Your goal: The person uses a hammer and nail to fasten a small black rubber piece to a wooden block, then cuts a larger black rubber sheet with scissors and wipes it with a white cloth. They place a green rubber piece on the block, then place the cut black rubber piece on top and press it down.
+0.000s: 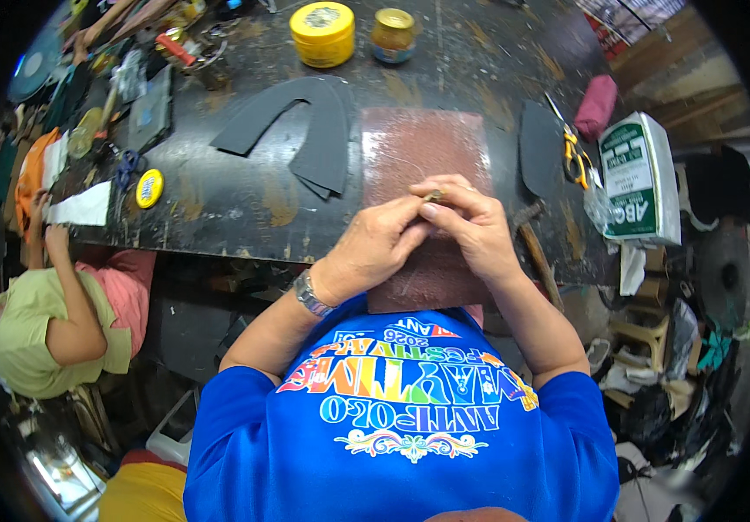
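Both of my hands meet above a reddish-brown board (423, 139) that lies over the table's near edge. Between my fingertips is a small brownish-gold piece (434, 197), mostly covered, so its kind cannot be made out. My right hand (477, 228) pinches it between thumb and fingers. My left hand (379, 244) is closed too, its fingertips pressed against the right ones; whether it grips the same piece is hidden. A thin pale thread-like line (405, 163) curves over the board just beyond my hands.
Left of the board lie curved black cut pieces (318, 130); another black piece (540, 148) and yellow-handled scissors (575, 161) lie right. A hammer (538, 252) rests by my right forearm. Behind stand a yellow tub (322, 35) and jar (393, 36). A co-worker (66, 322) sits left.
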`<action>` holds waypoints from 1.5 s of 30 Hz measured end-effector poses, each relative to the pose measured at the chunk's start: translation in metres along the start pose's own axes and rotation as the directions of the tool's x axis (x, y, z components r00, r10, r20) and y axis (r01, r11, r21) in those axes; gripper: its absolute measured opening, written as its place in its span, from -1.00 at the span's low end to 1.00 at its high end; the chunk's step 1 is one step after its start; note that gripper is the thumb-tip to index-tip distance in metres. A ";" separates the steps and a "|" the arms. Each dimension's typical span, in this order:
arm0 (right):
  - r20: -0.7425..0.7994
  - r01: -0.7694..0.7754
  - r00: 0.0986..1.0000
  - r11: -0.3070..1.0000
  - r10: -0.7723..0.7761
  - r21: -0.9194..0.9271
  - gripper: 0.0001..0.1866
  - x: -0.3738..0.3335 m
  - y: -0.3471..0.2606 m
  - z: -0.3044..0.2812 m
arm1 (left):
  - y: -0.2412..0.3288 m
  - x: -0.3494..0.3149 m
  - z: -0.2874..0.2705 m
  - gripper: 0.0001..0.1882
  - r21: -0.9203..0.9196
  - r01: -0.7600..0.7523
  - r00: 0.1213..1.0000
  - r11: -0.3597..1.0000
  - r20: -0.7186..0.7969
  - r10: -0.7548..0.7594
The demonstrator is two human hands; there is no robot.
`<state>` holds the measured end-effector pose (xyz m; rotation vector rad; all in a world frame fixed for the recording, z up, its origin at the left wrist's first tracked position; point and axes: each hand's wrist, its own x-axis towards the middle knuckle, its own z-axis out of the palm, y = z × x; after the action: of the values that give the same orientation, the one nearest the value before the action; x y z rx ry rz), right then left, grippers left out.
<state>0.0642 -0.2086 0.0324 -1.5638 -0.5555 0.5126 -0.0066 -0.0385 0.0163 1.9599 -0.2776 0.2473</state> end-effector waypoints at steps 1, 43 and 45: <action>0.000 0.002 1.000 0.998 -0.002 0.060 -0.76 0.001 -0.002 0.001 | 0.000 0.000 -0.004 -0.72 0.013 -0.006 1.000 1.000 0.031 0.005; 0.268 0.252 0.949 0.911 -0.166 -0.327 -0.70 0.048 0.010 0.032 | -0.250 0.133 -0.287 -0.10 0.529 0.480 0.598 0.699 -0.781 0.181; 0.254 0.247 0.953 0.910 -0.165 -0.333 -0.70 0.049 0.010 0.033 | -0.260 0.150 -0.293 -0.08 0.494 0.508 0.576 0.706 -0.804 0.149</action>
<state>0.0821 -0.1527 0.0203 -1.7792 -1.0235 0.4392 0.2028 0.3190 -0.0512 2.3285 0.7776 1.2186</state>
